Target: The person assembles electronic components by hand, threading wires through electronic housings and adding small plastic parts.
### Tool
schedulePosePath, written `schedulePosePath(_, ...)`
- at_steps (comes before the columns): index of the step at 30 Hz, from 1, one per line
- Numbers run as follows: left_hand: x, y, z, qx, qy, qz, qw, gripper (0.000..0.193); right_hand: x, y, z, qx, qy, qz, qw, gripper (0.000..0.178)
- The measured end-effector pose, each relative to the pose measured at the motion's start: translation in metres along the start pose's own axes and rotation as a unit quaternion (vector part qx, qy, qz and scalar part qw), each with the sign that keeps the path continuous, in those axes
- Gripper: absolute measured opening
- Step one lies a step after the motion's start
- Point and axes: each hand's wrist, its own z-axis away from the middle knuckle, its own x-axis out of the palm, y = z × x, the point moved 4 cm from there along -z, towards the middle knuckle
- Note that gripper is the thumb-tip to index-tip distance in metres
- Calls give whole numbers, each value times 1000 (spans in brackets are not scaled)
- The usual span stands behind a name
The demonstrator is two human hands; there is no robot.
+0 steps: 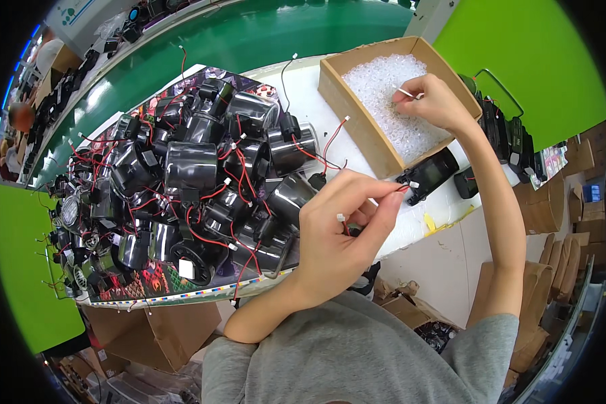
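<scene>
Our left hand point(340, 232) pinches a thin red wire point(403, 189) right of centre; our right hand point(432, 102) pinches a slim white strip point(405, 91) over clear plastic pieces point(374, 84), upper right. Seemingly mid-picking, we next need light, steady grips.

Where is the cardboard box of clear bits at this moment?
In the head view, the cardboard box sits right of upper centre on the white tabletop, the right hand over its clear bits, black canisters to its left.
</scene>
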Motion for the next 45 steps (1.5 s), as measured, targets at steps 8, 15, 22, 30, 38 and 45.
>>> schedulePosePath(8, 2, 6, -2, -51, -4, 52, 997, 13, 11, -10, -10, -19, -71, 98, 992, 14)
schedulePosePath(15, 2, -4, -3, -49, 19, 105, 993, 9, -27, -57, 45, -29, 38, -172, 984, 10)
schedulePosePath(22, 5, -2, -3, -48, 24, 109, 993, 7, -17, -97, 103, -168, 31, -306, 937, 21)
schedulePosePath(30, 6, -2, -2, -61, 38, 93, 993, 7, -18, -118, 113, -195, 90, -146, 966, 30)
schedulePosePath(38, 8, 16, -2, 160, 46, -183, 969, 11, -28, -136, 124, -302, 78, 109, 944, 23)
schedulePosePath(45, 9, 14, 1, 149, 41, -155, 976, 11, -29, -129, 125, -261, 62, 12, 963, 19)
